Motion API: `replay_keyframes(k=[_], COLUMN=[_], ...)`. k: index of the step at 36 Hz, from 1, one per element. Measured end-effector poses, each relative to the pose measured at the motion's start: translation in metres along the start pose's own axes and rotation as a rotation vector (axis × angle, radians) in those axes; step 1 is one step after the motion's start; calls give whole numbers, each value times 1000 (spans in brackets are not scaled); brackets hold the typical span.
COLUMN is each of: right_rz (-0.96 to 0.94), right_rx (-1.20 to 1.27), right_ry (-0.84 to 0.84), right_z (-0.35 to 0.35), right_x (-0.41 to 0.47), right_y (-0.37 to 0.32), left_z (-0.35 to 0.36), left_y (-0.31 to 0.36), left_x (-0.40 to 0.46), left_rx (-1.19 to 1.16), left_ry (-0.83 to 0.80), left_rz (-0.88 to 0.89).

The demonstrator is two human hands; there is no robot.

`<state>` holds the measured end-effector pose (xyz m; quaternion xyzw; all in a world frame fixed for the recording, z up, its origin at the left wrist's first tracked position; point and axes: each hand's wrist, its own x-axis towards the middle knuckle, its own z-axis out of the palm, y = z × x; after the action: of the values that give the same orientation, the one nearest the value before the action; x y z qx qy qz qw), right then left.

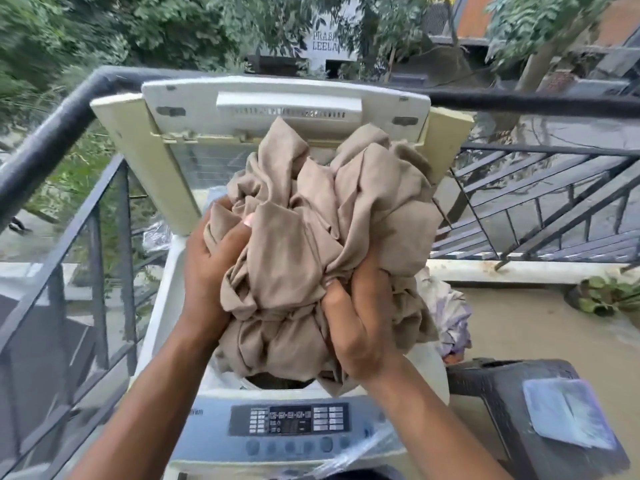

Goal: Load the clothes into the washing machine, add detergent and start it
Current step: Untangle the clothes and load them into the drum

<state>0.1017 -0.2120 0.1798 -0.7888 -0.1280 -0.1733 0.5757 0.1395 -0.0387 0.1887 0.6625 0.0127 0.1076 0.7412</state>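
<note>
Nearest the camera, the washing machine's control panel (289, 420) lies just below the wrists; its buttons and printed labels are too blurred to read, and a crinkled clear plastic film (349, 455) covers part of it. Above the panel only a dark sliver of the drum opening (277, 380) shows; the rest is hidden by the load. Both hands are clamped on a big bundle of beige cloth (329, 237) held over that opening. The left hand (207, 271) grips its left side, thumb pressed into the folds, fingers buried out of sight. The right hand (356, 317) grips the lower right, its fingertips sunk in the fabric. The cloth is soft, matte and heavily creased, bunched in rounded folds; whether it is one garment or several cannot be told. To the right of the right hand, a pale patterned cloth (450, 317) peeks out, mostly hidden behind the bundle, and a dark plastic stool (502, 393) bears a blurred flat packet (568, 410). Beyond the hands the yellowed plastic lid (284, 105) stands raised, its lower edge masked by the bundle. Behind it runs a dark metal railing (52, 140).
</note>
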Motion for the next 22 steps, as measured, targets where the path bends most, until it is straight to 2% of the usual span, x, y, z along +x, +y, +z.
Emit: replay_keyframes(k=[5,9,14,17,22], right_rz=[112,182,407,553,787], right_rx=[-42,-108,-378,-507,-727], right_ry=[-65,-142,-268,-432,-759], right_z=[29,42,50,56,65], right_x=[-12,-23,-37,-40,-40], right_y=[28,56,109,137,185], left_z=[-29,-48,-56,-62,-74], left_y=[-32,-72,-125,-162,-232], left_x=[2,2,3,4,12], left_rx=[89,161,351,433,925], left_ry=[33,-62,-131,-259,-577], left_rz=[-7,-43,-75,-121,-359])
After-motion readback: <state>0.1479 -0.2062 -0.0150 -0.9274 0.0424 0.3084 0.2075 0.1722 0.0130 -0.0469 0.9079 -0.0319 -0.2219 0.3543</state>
